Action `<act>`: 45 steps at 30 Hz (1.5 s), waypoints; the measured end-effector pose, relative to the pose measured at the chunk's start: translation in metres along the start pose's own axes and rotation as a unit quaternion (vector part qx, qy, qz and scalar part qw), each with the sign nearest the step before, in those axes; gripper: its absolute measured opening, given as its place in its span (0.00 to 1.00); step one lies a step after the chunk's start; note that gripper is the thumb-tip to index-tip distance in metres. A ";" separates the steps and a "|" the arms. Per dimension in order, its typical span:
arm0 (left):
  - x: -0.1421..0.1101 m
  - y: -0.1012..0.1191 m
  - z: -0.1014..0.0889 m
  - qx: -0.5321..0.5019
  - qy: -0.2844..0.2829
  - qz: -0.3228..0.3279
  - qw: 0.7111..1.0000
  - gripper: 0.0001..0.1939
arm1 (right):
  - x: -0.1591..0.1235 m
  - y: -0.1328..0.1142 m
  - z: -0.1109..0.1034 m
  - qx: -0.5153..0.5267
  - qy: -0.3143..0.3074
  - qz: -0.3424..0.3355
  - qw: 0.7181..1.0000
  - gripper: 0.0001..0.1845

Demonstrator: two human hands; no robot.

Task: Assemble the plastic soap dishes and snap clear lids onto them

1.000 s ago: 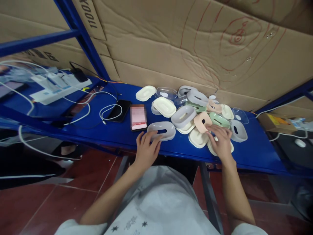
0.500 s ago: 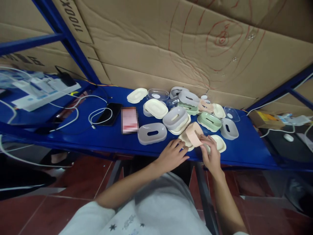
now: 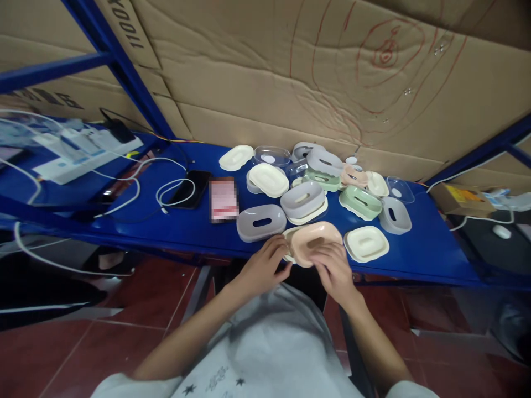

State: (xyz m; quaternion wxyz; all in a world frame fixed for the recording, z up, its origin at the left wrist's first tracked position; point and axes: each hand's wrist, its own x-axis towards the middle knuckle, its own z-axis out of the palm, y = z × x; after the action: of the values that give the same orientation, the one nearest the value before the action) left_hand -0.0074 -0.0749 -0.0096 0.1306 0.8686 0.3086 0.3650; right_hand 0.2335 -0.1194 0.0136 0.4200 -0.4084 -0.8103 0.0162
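My right hand [image 3: 334,271] grips the front right of a peach oval soap dish [image 3: 305,241], a shallow piece with a slot in its floor. The dish is tilted over a cream soap dish tray [image 3: 289,251], which it mostly covers. My left hand [image 3: 265,262] has its fingers and thumb closed around the left edge of that cream tray. A second cream tray [image 3: 366,244] with a raised middle lies just right of my right hand. Behind the peach dish, a grey soap dish [image 3: 302,200] rests on another cream piece; a further grey dish [image 3: 261,222] sits to the left.
Green dishes [image 3: 360,202], clear plastic covers [image 3: 271,156] and more grey and cream pieces crowd the blue table [image 3: 431,243]. At left are a pixelated pink item [image 3: 224,200], a black phone [image 3: 193,188], white cables and a power strip [image 3: 87,160]. A cardboard wall [image 3: 249,72] stands behind.
The peach dish has gone from standing on edge to a flatter tilt, its hollow showing. My right hand has moved left with it. My left hand has shifted left to the cream tray's edge.
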 end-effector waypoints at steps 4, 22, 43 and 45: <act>-0.012 -0.003 -0.004 0.033 0.038 0.003 0.999 0.18 | 0.005 -0.003 0.008 -0.013 -0.105 0.017 0.994 0.18; -0.013 -0.025 -0.030 0.080 0.029 0.012 0.996 0.24 | 0.029 -0.025 0.032 -0.129 -0.225 0.008 0.966 0.27; -0.013 -0.030 -0.029 0.012 0.002 -0.008 1.000 0.20 | 0.014 0.019 0.018 0.007 -0.118 0.007 0.993 0.24; -0.014 -0.030 -0.028 0.025 -0.008 -0.003 1.000 0.22 | 0.016 0.020 0.019 0.007 -0.128 0.003 0.992 0.26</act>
State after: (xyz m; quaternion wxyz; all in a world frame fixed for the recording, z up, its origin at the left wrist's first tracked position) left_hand -0.0484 -0.0603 -0.0114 0.1118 0.8738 0.3189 0.3498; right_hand 0.2286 -0.0896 0.0047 0.3157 -0.4027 -0.8559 0.0749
